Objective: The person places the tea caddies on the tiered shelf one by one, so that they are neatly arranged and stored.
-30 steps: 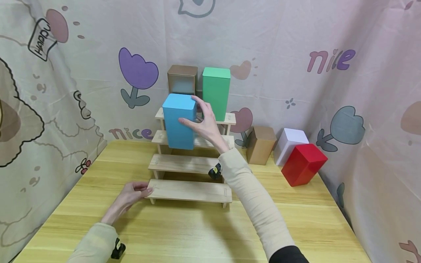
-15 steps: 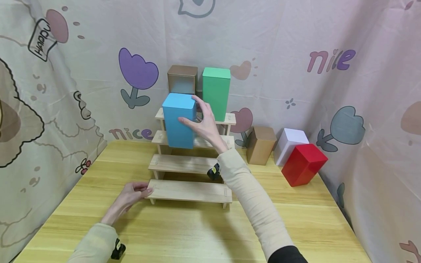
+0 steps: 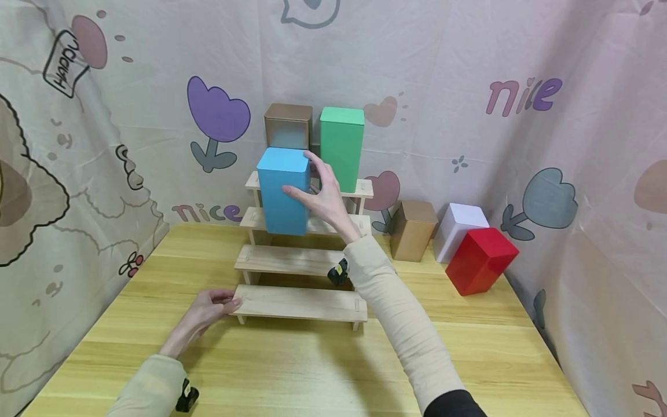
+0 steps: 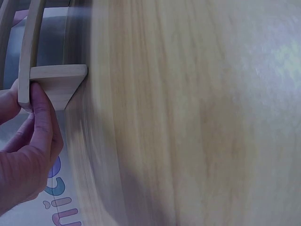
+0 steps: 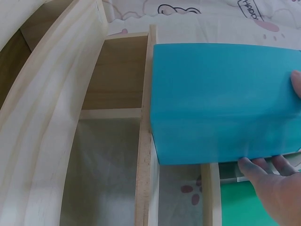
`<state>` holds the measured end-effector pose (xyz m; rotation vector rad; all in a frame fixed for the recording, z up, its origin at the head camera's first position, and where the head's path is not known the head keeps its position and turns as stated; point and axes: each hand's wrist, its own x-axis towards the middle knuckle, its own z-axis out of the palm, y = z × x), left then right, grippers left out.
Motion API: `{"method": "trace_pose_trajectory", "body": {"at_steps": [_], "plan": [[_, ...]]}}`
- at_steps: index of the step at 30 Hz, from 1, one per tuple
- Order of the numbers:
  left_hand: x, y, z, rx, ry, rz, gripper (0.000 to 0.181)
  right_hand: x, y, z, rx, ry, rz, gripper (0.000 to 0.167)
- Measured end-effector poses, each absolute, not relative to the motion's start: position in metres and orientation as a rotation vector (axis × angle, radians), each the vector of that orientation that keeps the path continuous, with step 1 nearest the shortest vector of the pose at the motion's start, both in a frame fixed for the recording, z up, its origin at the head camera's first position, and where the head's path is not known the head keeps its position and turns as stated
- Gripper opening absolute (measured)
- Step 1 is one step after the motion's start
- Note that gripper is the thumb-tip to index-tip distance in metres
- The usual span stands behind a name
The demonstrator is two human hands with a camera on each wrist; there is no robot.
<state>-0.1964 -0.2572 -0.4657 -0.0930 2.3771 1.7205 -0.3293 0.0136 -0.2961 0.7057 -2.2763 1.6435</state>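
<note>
A blue box (image 3: 283, 194) stands upright at the left part of the third step of a wooden stepped shelf (image 3: 299, 301). Thumb and fingers of my right hand (image 3: 325, 200) grip it near its top, from the right side. In the right wrist view the lower end of the blue box (image 5: 221, 103) is at the step's edge. My left hand (image 3: 205, 313) pinches the left end of the lowest step, thumb on top. Seen from the left wrist, the fingers of that hand (image 4: 33, 146) reach under the board. Behind, on the top step, are a brown box (image 3: 289, 124) and a green box (image 3: 342, 150).
Right of the shelf, a gold-brown box (image 3: 414, 231) and a white box (image 3: 458, 231) stand on the wooden table (image 3: 260, 370). A red box (image 3: 482, 260) leans beside the white one. Printed cloth (image 3: 427, 58) hangs behind and at both sides.
The blue box and my right hand have shifted very slightly up and back within the first half second, then stayed put. My left hand keeps its hold on the lowest step.
</note>
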Motion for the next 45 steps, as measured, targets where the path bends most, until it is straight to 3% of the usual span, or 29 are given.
{"method": "trace_pose_trajectory", "body": {"at_steps": [45], "plan": [[-0.1967, -0.2581, -0.4656, -0.098, 2.384, 1.693, 0.054, -0.3279, 0.0179, -0.2961, 0.716, -2.342, 1.516, 0.087]]}}
